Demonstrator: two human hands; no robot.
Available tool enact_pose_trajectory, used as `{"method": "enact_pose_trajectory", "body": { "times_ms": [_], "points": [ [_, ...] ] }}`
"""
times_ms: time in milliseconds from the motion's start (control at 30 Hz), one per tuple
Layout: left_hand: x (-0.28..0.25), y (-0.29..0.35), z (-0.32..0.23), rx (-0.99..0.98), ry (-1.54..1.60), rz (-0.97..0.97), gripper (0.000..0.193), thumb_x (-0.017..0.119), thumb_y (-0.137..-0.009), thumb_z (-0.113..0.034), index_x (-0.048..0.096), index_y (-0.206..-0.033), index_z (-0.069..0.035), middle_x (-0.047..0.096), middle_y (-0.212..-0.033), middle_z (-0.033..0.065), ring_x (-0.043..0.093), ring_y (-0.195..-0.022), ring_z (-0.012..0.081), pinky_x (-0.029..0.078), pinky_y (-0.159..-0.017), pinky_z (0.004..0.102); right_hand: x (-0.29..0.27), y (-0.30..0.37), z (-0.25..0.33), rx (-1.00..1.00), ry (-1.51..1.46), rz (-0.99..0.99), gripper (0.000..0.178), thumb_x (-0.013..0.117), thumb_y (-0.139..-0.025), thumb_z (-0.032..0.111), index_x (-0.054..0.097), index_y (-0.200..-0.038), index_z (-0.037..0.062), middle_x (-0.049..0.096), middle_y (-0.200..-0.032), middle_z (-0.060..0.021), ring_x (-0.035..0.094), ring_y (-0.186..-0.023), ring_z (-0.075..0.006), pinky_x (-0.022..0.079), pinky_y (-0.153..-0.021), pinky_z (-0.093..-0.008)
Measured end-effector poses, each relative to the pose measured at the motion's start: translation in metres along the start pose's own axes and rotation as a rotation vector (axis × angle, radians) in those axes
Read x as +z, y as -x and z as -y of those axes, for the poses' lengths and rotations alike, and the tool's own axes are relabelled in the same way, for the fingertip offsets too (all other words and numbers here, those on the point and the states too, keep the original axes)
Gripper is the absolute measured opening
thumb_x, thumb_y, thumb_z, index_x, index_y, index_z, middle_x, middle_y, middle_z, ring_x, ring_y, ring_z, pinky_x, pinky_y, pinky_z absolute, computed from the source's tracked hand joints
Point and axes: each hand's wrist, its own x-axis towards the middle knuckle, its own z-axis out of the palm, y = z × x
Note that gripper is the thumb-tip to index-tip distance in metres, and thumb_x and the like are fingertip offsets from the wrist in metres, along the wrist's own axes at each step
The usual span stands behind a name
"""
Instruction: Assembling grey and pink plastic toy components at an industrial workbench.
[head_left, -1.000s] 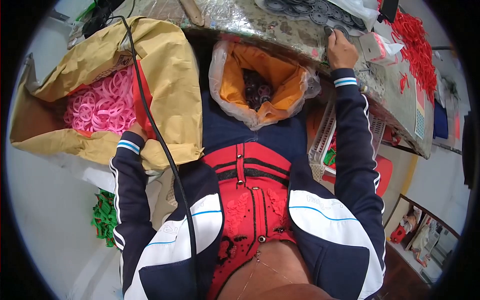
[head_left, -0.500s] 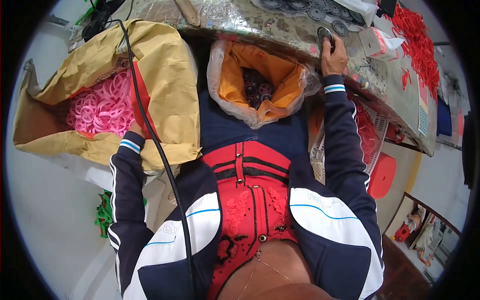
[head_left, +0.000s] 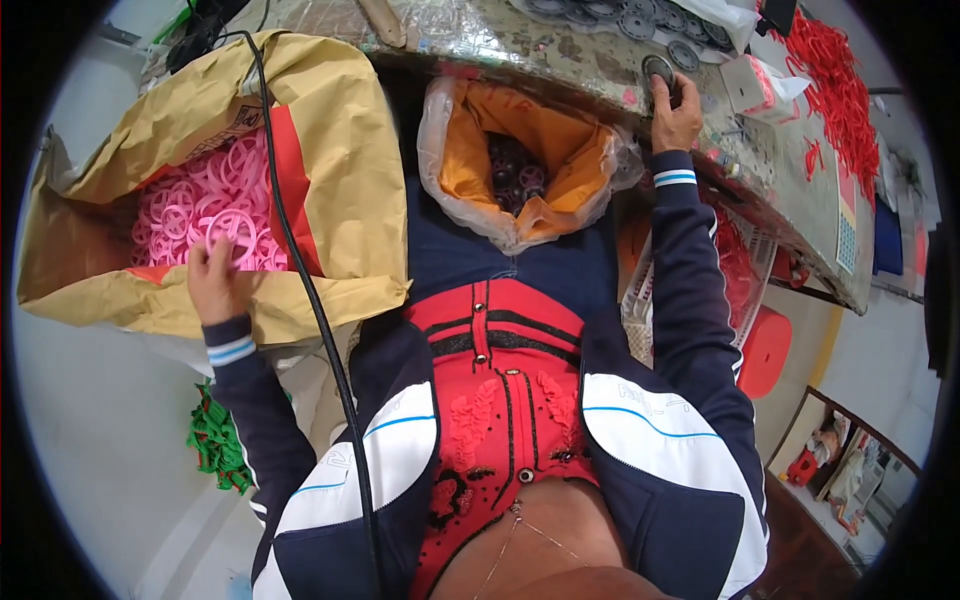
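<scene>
Left hand (head_left: 216, 285): half a second ago sunk behind the near edge of the brown sack (head_left: 345, 190), only the wrist clear; now up over that edge, fingers showing. A pink ring (head_left: 243, 222) at the fingertips, narrow pinch on its near rim.

Right hand (head_left: 678, 122): one second ago farther up by the loose grey discs; now nearer the table's front edge, almost as it was half a second ago. Grips a dark disc (head_left: 657, 68) between thumb and fingers, at the edge of the worktable (head_left: 560, 60).

Containers: brown sack, wide open, red strip inside, heaped with pink spoked rings (head_left: 165, 215). Orange bag (head_left: 575, 150) in a clear plastic outer, mouth open, dark round parts (head_left: 512, 180) low inside, details hard to make out. White basket (head_left: 755, 262) under the table, red pieces (head_left: 735, 250) within. Tissue box (head_left: 750, 88) on the tabletop, tissue poking out.
</scene>
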Motion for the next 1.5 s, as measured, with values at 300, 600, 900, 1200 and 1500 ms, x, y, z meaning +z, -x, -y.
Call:
{"method": "enact_pose_trajectory", "body": {
  "times_ms": [300,600,900,1200,1500],
  "points": [
    [0.039,0.119,0.011,-0.700,0.314,0.861,0.034,0.060,-0.083,-0.021,0.046,-0.107,-0.002,0.057,-0.090,0.0081,0.057,-0.084,0.0167,0.045,-0.077,0.0263,0.002,0.009,0.015,0.091,-0.188,-0.030,0.031,0.064,-0.081,0.016,0.055,-0.107,0.0014,0.061,-0.088,-0.0065,0.057,-0.077,-0.0124,0.046,-0.070,-0.0254],
    [0.240,0.104,-0.028,-0.587,0.957,0.799,0.023,0.046,-0.093,-0.022,0.045,-0.108,-0.006,0.055,-0.097,0.0072,0.056,-0.089,0.0149,0.049,-0.073,0.0293,-0.036,0.074,0.120,0.535,-0.856,0.468,0.035,0.054,-0.089,0.012,0.047,-0.121,0.0016,0.056,-0.106,-0.0032,0.055,-0.091,-0.0096,0.044,-0.079,-0.0228],
    [0.285,0.074,0.008,-0.732,1.281,1.059,0.023,0.045,-0.093,-0.019,0.049,-0.109,-0.005,0.056,-0.096,0.0055,0.055,-0.078,0.0137,0.047,-0.076,0.0300,-0.044,0.103,0.123,0.684,-1.045,0.502,0.032,0.051,-0.090,0.010,0.047,-0.121,0.0010,0.055,-0.113,-0.0054,0.054,-0.101,-0.0132,0.043,-0.086,-0.0271],
    [0.282,0.063,0.016,-0.835,1.348,0.945,0.019,0.044,-0.092,-0.019,0.050,-0.102,-0.005,0.054,-0.083,0.0057,0.049,-0.067,0.0126,0.043,-0.065,0.0281,-0.030,0.095,0.142,0.709,-1.075,0.443,0.034,0.053,-0.088,0.009,0.048,-0.120,0.0002,0.055,-0.112,-0.0058,0.054,-0.099,-0.0130,0.043,-0.086,-0.0262],
    [0.272,0.077,-0.021,-0.835,1.073,0.864,0.026,0.044,-0.092,-0.024,0.052,-0.104,-0.003,0.057,-0.094,0.0098,0.058,-0.081,0.0187,0.051,-0.070,0.0328,-0.025,0.096,0.157,0.284,-0.647,0.690,0.035,0.061,-0.082,0.009,0.054,-0.116,0.0023,0.054,-0.102,-0.0012,0.050,-0.093,-0.0101,0.039,-0.083,-0.0224]
  ]
}}
